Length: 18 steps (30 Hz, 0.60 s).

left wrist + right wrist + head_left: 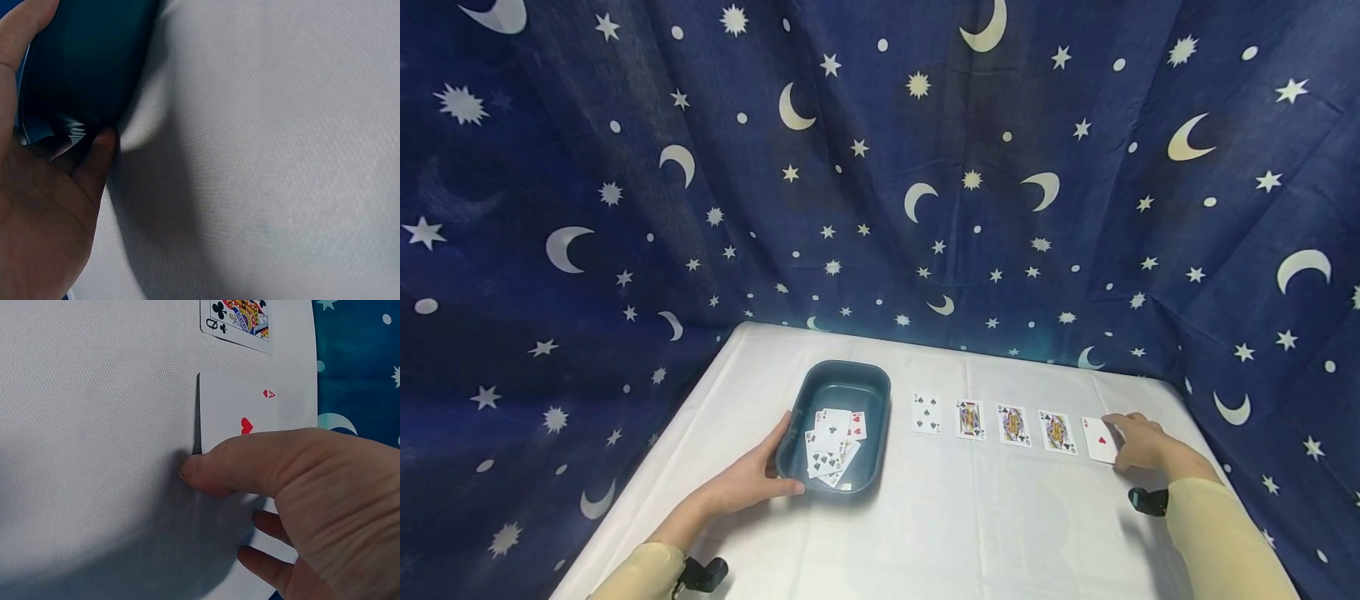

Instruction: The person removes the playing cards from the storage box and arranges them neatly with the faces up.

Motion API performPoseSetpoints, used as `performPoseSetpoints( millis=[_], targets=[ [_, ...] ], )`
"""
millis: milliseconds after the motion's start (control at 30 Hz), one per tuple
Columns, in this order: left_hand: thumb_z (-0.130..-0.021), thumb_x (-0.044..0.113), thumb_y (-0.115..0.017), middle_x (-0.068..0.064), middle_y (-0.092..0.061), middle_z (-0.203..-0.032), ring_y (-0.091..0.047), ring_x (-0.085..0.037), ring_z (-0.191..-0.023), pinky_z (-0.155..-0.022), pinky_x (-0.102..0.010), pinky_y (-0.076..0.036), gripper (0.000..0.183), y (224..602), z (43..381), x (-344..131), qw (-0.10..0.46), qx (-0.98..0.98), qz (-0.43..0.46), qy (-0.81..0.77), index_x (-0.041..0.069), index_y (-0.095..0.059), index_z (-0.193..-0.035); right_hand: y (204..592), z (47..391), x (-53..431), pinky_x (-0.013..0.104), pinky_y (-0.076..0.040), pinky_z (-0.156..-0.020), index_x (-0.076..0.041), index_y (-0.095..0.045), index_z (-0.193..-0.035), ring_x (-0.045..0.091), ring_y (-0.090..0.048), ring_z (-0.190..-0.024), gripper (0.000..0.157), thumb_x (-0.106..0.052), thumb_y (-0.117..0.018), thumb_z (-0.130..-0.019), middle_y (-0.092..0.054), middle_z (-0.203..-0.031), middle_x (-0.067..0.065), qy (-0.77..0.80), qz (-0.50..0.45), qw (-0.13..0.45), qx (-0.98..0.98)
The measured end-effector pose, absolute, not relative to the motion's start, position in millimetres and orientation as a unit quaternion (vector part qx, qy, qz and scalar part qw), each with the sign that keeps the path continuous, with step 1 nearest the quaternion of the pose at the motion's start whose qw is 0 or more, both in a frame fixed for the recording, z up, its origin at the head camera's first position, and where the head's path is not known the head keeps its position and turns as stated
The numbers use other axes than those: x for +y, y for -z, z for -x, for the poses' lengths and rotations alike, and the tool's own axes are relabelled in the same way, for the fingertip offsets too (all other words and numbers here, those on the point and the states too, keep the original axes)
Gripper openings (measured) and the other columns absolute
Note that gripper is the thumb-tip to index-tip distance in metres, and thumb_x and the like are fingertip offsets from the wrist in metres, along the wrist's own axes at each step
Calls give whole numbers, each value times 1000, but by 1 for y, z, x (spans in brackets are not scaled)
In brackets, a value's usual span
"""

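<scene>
In the head view, my left hand (752,479) grips the left side of a dark teal plastic tray (886,417), thumb at its near corner and fingers along the far-left rim. Several loose playing cards (831,433) overlap inside the tray. The left wrist view shows the thumb (103,147) pressed to the tray's corner (94,56). Off to the right, my right hand (1142,442) holds the ace of hearts (1097,439) by its right end, the last in a row of cards. In the right wrist view, the thumb (215,472) lies at the edge of the ace (228,403), covering part of it.
Left of the ace, the face-up row runs through a queen of clubs (1057,432), two more face cards (1014,425) and a spade number card (926,413). A white cloth covers the table (925,525). A dark blue star-and-moon curtain (880,208) hangs behind and at both sides.
</scene>
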<state>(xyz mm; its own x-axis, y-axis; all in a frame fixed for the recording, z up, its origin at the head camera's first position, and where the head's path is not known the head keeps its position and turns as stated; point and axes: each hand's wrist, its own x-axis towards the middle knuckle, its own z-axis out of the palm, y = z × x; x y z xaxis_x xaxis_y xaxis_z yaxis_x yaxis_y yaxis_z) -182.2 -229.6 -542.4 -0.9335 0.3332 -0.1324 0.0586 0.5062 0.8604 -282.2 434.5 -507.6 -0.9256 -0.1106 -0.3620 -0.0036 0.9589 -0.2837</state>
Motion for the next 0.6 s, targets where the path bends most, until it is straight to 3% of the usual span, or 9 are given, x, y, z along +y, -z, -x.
performPoseSetpoints(
  millis=[233, 600],
  targets=[
    [-80, 41, -88, -4, -1, -172, -15, -31, -155, -120, -47, -30, 125, 545, 184, -232, 144, 866, -107, -466, 26, 1, -166, 508, 283, 435, 81, -33, -100, 8, -39, -146, 66, -36, -120, 90, -12, -83, -69, -33, -136, 45, 134, 26, 196, 971],
    [-79, 38, -89, -8, -3, -172, -20, -34, -153, -119, -49, -33, 125, 542, 182, -231, 143, 862, -105, -475, 25, -1, -166, 505, 281, 431, 81, -32, -101, 9, -38, -147, 65, -34, -121, 89, -11, -81, -71, -31, -137, 45, 145, 14, 203, 968]
  ],
)
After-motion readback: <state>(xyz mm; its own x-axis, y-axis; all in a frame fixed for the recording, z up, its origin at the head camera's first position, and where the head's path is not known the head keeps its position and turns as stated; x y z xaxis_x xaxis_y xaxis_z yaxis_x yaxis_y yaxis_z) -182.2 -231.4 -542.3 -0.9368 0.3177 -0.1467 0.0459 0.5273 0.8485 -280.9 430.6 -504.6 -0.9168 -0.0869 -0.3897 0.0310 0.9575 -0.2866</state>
